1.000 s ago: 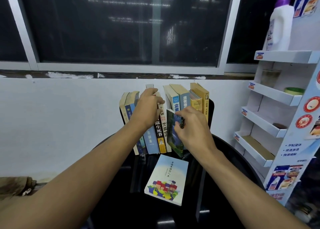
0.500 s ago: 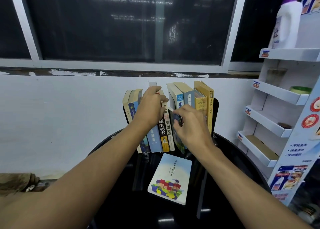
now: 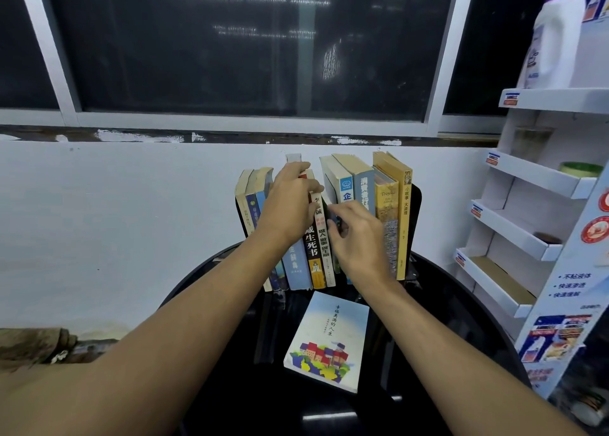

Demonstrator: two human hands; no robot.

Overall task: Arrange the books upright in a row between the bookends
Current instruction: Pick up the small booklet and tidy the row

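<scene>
A row of upright books (image 3: pixel 389 211) stands at the back of the round black table (image 3: pixel 230 386), between a black bookend on the left (image 3: pixel 240 215) and one on the right (image 3: pixel 416 218). My left hand (image 3: pixel 290 201) holds the tops of the left group of books, leaning them left. My right hand (image 3: pixel 357 238) grips a thin green-covered book (image 3: pixel 336 264) that sits in the gap in the middle of the row, mostly hidden by my fingers. One pale blue book (image 3: pixel 329 338) with coloured houses on its cover lies flat on the table in front.
A white cardboard display rack (image 3: pixel 527 211) with several shelves stands at the right, a white detergent bottle (image 3: pixel 553 37) on top. The white wall (image 3: pixel 115 224) and a dark window are right behind the books. The table's front edge is near me.
My right hand has pushed the green book from in front of the row back into the gap between the books. My left hand keeps holding the left group aside.
</scene>
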